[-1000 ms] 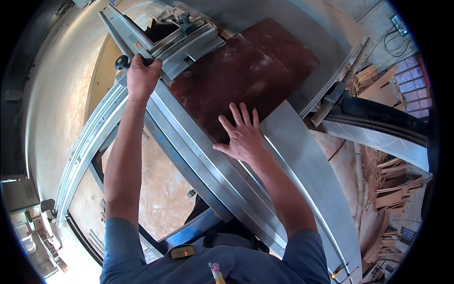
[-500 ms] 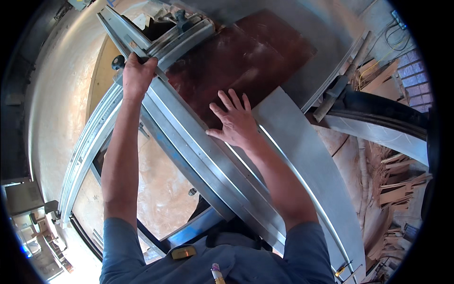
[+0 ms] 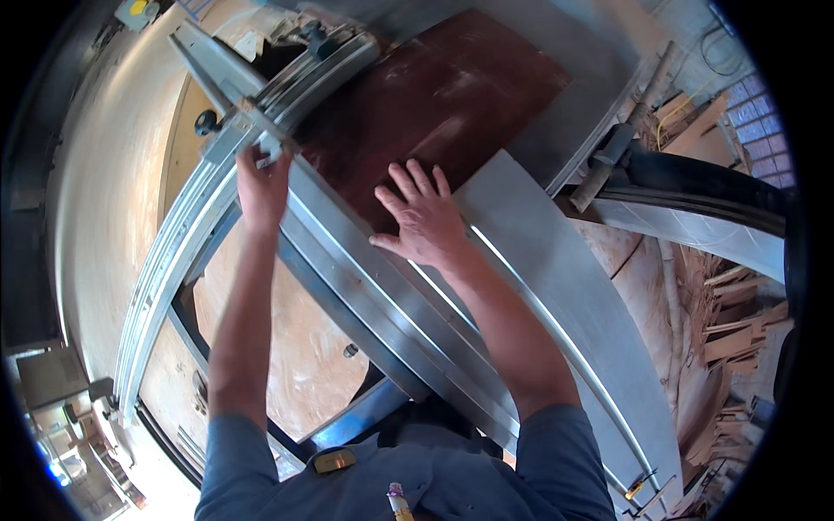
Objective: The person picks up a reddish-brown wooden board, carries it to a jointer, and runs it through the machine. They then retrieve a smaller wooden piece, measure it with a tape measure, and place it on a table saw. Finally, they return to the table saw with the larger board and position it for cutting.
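A dark reddish-brown board (image 3: pixel 443 87) lies flat on the grey metal table of a sliding table saw. My right hand (image 3: pixel 423 221) rests palm down on the board's near edge, its fingers spread. Farther left, my left hand (image 3: pixel 263 191) is at the far end of the long aluminium sliding carriage (image 3: pixel 365 269), just below the metal fence (image 3: pixel 248 122). Its thumb and fingers are bent with a gap between them; the fingertips are partly hidden against the metal. A black round knob (image 3: pixel 207 122) sticks out left of that hand.
A grey metal table plate (image 3: pixel 547 252) extends along my right. Curved aluminium rails (image 3: pixel 161 286) run on the left. Wood offcuts (image 3: pixel 734 321) are heaped at the far right. A black clamp handle (image 3: pixel 320 39) stands on the fence.
My left hand has let go of the fence beside the black knob and drawn back slightly toward me. My right hand has shifted a little left, still flat on the board.
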Tool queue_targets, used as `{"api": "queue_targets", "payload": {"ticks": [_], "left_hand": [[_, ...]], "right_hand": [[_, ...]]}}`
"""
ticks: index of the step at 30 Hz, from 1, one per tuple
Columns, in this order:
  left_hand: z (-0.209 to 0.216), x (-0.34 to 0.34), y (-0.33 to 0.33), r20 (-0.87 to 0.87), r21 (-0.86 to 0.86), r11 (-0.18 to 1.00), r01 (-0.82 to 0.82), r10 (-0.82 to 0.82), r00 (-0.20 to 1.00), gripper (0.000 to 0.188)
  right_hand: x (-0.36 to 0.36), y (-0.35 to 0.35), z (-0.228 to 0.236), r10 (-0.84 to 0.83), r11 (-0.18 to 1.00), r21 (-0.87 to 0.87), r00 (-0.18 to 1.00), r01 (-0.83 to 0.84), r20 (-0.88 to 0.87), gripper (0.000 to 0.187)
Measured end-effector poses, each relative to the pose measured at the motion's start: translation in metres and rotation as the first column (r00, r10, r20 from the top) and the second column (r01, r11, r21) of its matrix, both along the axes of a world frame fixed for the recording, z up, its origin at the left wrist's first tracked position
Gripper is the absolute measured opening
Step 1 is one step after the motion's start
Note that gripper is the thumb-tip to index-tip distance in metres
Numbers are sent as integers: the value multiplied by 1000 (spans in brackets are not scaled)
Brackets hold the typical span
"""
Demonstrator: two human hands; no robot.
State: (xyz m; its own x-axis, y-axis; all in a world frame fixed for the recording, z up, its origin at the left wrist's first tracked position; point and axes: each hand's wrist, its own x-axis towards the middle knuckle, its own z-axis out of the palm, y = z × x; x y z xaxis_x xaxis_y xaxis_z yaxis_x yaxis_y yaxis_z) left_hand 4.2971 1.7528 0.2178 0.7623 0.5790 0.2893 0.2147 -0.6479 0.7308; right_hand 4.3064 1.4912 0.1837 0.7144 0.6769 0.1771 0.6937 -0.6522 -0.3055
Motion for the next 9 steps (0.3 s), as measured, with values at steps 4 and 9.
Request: {"api": "queue_targets", "payload": {"ticks": [4, 9], "left_hand": [[-37, -68, -64, -92, 353, 813, 463, -462, 882, 62], [-36, -83, -96, -323, 283, 819, 498, -408, 854, 84]], "right_hand": [[2, -6, -3, 1, 997, 83, 1000, -1, 7, 70], [-2, -32, 1, -175, 981, 82, 984, 178, -45, 77]]}}
